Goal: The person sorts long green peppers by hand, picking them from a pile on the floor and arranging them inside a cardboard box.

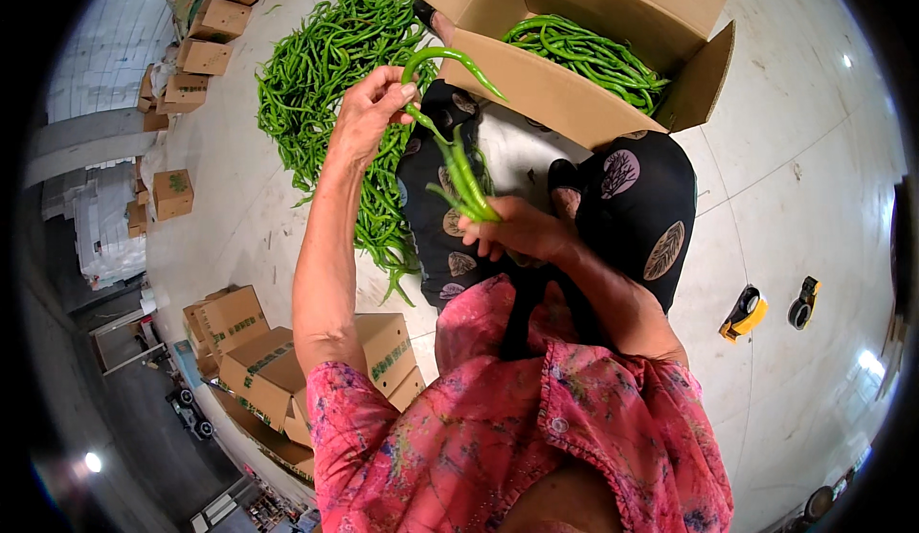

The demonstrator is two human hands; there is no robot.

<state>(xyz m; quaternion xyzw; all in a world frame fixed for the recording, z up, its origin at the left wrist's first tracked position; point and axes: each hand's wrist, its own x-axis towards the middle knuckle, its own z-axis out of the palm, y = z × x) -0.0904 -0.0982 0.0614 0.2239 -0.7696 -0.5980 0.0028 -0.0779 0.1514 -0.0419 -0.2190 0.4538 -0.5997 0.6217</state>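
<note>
My left hand (375,107) is closed on a long, curved green chili pepper (450,57), pinched between thumb and fingers above the pile. Lower and to the right, my right hand (522,229) grips a small bunch of green chili peppers (463,179), their ends pointing up toward the left hand. To the left, a large pile of green chili peppers (316,83) is heaped on the floor. Ahead on the right stands an open cardboard box (555,83) with long green peppers (589,54) lying inside it.
My legs in dark patterned trousers (632,203) are bent on either side below the box. Two tape dispensers (745,315) lie on the pale floor (766,198) at the right. Cardboard cartons (273,370) are stacked at the lower left, with more boxes (218,19) at the far left.
</note>
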